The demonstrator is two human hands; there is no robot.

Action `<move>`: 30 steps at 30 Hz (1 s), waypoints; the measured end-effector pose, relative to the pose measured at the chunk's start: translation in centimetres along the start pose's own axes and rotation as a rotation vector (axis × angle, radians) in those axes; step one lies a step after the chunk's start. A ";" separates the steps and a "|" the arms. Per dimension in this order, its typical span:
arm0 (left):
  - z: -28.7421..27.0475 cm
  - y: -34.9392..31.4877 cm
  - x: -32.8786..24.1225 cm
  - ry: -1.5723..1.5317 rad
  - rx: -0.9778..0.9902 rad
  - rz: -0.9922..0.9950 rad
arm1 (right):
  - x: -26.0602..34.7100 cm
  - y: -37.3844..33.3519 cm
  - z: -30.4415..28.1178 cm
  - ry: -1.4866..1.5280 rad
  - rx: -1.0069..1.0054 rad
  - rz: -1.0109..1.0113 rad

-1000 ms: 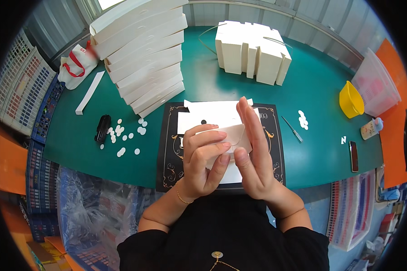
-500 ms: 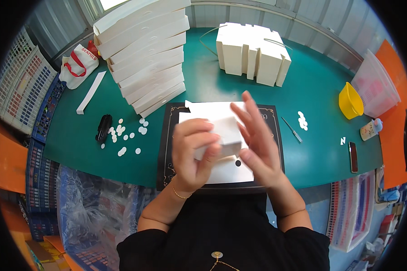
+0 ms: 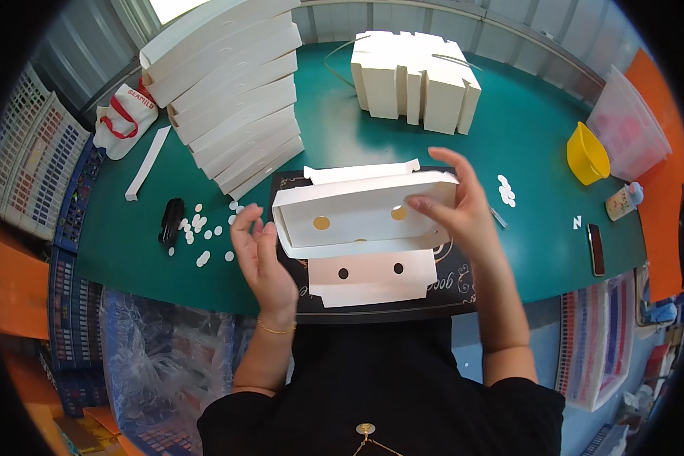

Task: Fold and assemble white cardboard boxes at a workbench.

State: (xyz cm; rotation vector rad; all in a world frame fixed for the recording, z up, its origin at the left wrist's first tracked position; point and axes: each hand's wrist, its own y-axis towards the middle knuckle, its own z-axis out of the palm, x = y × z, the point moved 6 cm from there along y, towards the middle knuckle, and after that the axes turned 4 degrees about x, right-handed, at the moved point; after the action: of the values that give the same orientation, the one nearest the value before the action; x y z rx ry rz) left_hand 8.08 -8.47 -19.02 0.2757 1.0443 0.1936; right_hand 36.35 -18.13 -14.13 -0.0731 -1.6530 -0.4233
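A white folded cardboard tray [image 3: 361,228] with raised walls and round holes is tilted up above the black board [image 3: 463,296]. My right hand [image 3: 467,205] grips its right end, with the thumb inside and the fingers outside. Just off the tray's left end, my left hand [image 3: 266,262] is open, its fingers apart and holding nothing. Under the tray lies a flat white cardboard blank [image 3: 372,281] with dark-looking round holes. The tray hides the middle of this blank.
A tall stack of white cardboard trays [image 3: 235,99] rises at the back left. Strapped flat cardboard blanks [image 3: 414,76] stand at the back. Left lie a black stapler-like tool [image 3: 172,219] and white paper discs [image 3: 203,258]; right, a yellow tub [image 3: 587,156] and phone [image 3: 596,251].
The white cardboard piece between my hands now shows as an opened long tray. My left hand has moved left, off it; my right hand has moved right and holds its right end.
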 end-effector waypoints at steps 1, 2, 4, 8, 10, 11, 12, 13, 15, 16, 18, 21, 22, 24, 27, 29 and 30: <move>1.6 0.6 -2.1 0.343 0.218 0.192 | 1.5 0.6 -0.7 -0.002 -0.012 0.008; 3.7 0.4 -3.9 0.690 0.431 0.389 | 4.1 1.3 -0.1 -0.212 0.111 -0.045; 7.3 0.1 -5.8 0.823 0.655 0.459 | 7.2 2.0 1.4 -0.413 0.246 -0.103; 9.9 -0.5 -2.3 0.513 0.764 0.084 | 9.3 2.4 5.9 -0.772 0.470 -0.272; 9.7 -1.3 -1.2 0.346 0.725 -0.025 | 9.3 2.2 6.3 -0.579 0.405 -0.256; 9.2 -1.3 -0.8 0.284 0.656 0.046 | 8.9 2.0 5.6 -0.416 0.314 -0.322; 8.7 -1.5 -0.6 0.223 0.586 0.115 | 8.1 1.6 4.6 -0.252 0.225 -0.385; 8.6 -2.0 -0.9 0.177 0.487 0.129 | 7.0 1.1 3.8 -0.138 0.166 -0.327; 8.0 -2.5 -0.9 0.152 0.460 0.149 | 4.9 -1.2 4.4 0.033 0.081 -0.236; 7.8 -2.7 -0.9 0.120 0.451 0.169 | 3.4 -2.1 4.3 0.197 -0.025 -0.143; 8.8 -3.0 -1.3 0.102 0.452 0.126 | 2.3 -3.1 6.0 0.197 0.027 -0.233; 8.8 -3.0 -1.8 0.104 0.458 0.250 | 1.6 -3.1 8.0 0.332 0.008 -0.134; 9.1 -3.1 -1.8 0.104 0.458 0.248 | 1.4 -2.9 8.2 0.377 0.017 -0.128; 9.3 -2.8 -1.5 0.059 0.402 0.158 | 1.1 -3.1 8.7 0.354 -0.002 -0.131; 9.3 -2.6 -2.2 0.117 0.407 0.219 | 1.8 -3.0 8.9 0.264 -0.020 -0.200; 9.4 -2.7 -3.0 0.235 0.480 0.270 | 2.2 -3.0 8.9 0.160 -0.022 -0.269; 9.4 -2.6 -3.1 0.234 0.480 0.270 | 2.1 -2.9 9.0 0.158 -0.023 -0.269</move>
State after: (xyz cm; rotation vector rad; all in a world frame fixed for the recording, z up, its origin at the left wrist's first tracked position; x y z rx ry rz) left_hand 14.79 -13.09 -12.87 0.8466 1.2776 0.2196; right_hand 26.72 -18.38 -13.33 0.1637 -1.5064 -0.6357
